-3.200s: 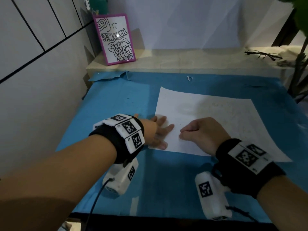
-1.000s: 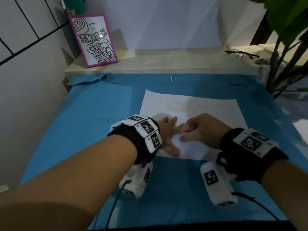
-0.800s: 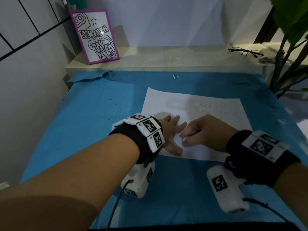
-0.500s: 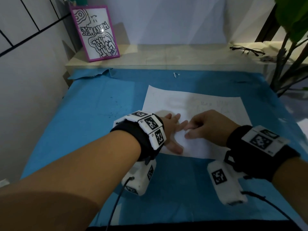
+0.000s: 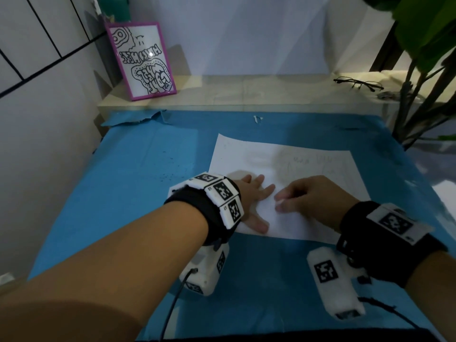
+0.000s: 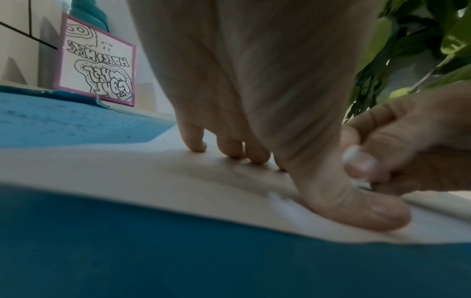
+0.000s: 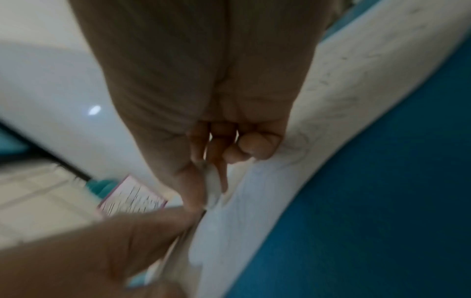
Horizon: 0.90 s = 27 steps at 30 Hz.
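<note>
A white sheet of paper with faint pencil marks lies on the blue mat. My left hand presses flat on the sheet's near left part, fingers straight and thumb spread along the near edge. Just to its right, my right hand is curled with its fingertips down on the paper. It pinches a small white eraser between thumb and fingers, also seen as the blurred eraser in the right wrist view. The two hands almost touch.
A pink-framed drawing leans on the pale ledge behind the mat, and a pair of glasses lies at the ledge's right end. A leafy plant stands at the far right. A white wall borders the mat's left side.
My left hand has slid further right onto the paper. The right hand stays beside its fingers, shifting slightly back and forth on the sheet. The head view has moved a little.
</note>
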Tool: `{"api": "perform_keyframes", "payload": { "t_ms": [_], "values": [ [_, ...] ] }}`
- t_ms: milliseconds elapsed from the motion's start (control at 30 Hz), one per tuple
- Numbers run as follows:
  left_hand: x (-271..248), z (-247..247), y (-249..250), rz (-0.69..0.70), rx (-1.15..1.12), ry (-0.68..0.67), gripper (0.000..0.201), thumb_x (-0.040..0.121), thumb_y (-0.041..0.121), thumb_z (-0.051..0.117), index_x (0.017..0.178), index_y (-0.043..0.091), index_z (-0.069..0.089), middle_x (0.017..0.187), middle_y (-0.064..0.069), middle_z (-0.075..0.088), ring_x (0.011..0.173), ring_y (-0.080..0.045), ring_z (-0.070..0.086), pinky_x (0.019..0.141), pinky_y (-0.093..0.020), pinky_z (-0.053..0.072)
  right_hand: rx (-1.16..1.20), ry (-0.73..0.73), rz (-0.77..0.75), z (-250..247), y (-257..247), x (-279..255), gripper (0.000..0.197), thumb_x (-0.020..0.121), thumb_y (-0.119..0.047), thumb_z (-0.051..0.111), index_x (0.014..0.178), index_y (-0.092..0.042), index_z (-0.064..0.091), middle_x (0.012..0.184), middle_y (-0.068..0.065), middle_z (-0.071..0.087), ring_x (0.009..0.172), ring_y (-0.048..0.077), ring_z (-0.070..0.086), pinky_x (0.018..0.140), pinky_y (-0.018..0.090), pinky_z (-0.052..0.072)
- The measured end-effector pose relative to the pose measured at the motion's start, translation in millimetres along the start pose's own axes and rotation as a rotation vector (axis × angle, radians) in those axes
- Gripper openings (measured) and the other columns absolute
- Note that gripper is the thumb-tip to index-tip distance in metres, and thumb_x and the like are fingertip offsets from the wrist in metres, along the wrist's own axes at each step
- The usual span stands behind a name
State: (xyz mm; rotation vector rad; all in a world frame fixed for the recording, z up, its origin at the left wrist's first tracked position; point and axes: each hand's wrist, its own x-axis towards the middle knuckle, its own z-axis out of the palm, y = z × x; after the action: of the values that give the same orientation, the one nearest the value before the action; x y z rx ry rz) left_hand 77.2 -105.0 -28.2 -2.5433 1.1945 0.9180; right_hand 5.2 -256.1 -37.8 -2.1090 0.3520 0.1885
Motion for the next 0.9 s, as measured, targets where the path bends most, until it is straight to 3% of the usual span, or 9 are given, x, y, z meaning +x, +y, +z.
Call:
{"api": "perform_keyframes", "payload": {
  "t_ms": [167,333,467,500,600,667,800,833,900],
  "values": [
    [-18,8,14,-0.05,0.043,0.049,0.092,0.092,0.059,0.043,0.151,0.019,-0.016,0.157,0.001,-0.023,0.146,-0.022,-0.012,0.118,-0.048,0.004,0.544,0.196,0.152,1,23,2,0.004,0.079,-0.009,0.07,0.083,-0.009,0.069,0.07,0.011,0.06,0.055,0.018,0.05,0.054,0.027,0.043],
    [-41,32,37,0.195,0.153,-0.046,0.069,0.096,0.06,0.02,0.149,0.034,-0.016,0.155,0.01,-0.026,0.144,-0.014,-0.018,0.116,-0.049,-0.002,0.612,0.189,0.087,3,29,4,0.005,0.082,-0.005,0.065,0.079,-0.009,0.067,0.071,0.015,0.059,0.053,0.018,0.047,0.049,0.026,0.04],
    [-23,16,0,-0.35,0.13,0.086,0.067,0.098,0.054,0.015,0.152,0.023,-0.009,0.158,0.001,-0.02,0.146,-0.026,-0.011,0.116,-0.052,0.007,0.6,0.186,0.066,5,31,5,0.005,0.082,-0.004,0.065,0.079,-0.008,0.066,0.07,0.016,0.057,0.053,0.019,0.045,0.046,0.025,0.039],
    [-21,14,2,-0.366,0.099,0.127,0.069,0.098,0.056,0.016,0.152,0.021,-0.007,0.158,0.002,-0.019,0.147,-0.024,-0.011,0.116,-0.051,0.006,0.605,0.188,0.059,5,32,6,0.006,0.082,-0.004,0.065,0.078,-0.008,0.066,0.07,0.016,0.057,0.053,0.019,0.045,0.046,0.025,0.038],
    [-28,22,36,0.081,0.066,0.06,0.058,0.1,0.052,0.013,0.152,0.033,-0.003,0.157,0.01,-0.021,0.145,-0.013,-0.014,0.118,-0.049,0.0,0.658,0.182,0.05,4,32,4,0.008,0.082,-0.001,0.063,0.077,-0.008,0.065,0.068,0.014,0.057,0.052,0.018,0.044,0.043,0.023,0.038],
    [-33,27,39,0.149,0.081,-0.024,0.054,0.1,0.05,0.011,0.15,0.038,-0.006,0.157,0.011,-0.021,0.145,-0.013,-0.015,0.118,-0.048,-0.002,0.674,0.168,0.05,4,31,3,0.007,0.082,-0.001,0.064,0.078,-0.007,0.065,0.069,0.014,0.057,0.052,0.017,0.045,0.044,0.023,0.039],
    [-21,7,-17,-0.541,0.146,0.041,0.067,0.098,0.055,0.017,0.152,0.022,-0.002,0.16,-0.003,-0.012,0.146,-0.03,-0.005,0.115,-0.053,0.011,0.646,0.152,0.041,8,33,-5,0.007,0.079,-0.004,0.068,0.075,-0.009,0.069,0.073,0.016,0.058,0.054,0.018,0.047,0.047,0.026,0.04],
    [-20,2,-22,-0.624,0.12,0.057,0.072,0.097,0.058,0.018,0.152,0.019,-0.006,0.159,-0.004,-0.014,0.147,-0.029,-0.007,0.116,-0.052,0.007,0.634,0.145,0.038,9,33,-7,0.008,0.079,-0.004,0.068,0.074,-0.011,0.069,0.072,0.016,0.058,0.055,0.019,0.047,0.048,0.027,0.04],
    [-22,-5,-9,-0.462,0.144,0.123,0.071,0.099,0.054,0.018,0.15,0.018,-0.016,0.157,-0.002,-0.023,0.146,-0.024,-0.013,0.118,-0.049,0.003,0.62,0.134,0.036,11,33,-11,0.009,0.079,-0.004,0.068,0.074,-0.011,0.07,0.071,0.015,0.058,0.055,0.019,0.047,0.048,0.027,0.041]
  ]
}}
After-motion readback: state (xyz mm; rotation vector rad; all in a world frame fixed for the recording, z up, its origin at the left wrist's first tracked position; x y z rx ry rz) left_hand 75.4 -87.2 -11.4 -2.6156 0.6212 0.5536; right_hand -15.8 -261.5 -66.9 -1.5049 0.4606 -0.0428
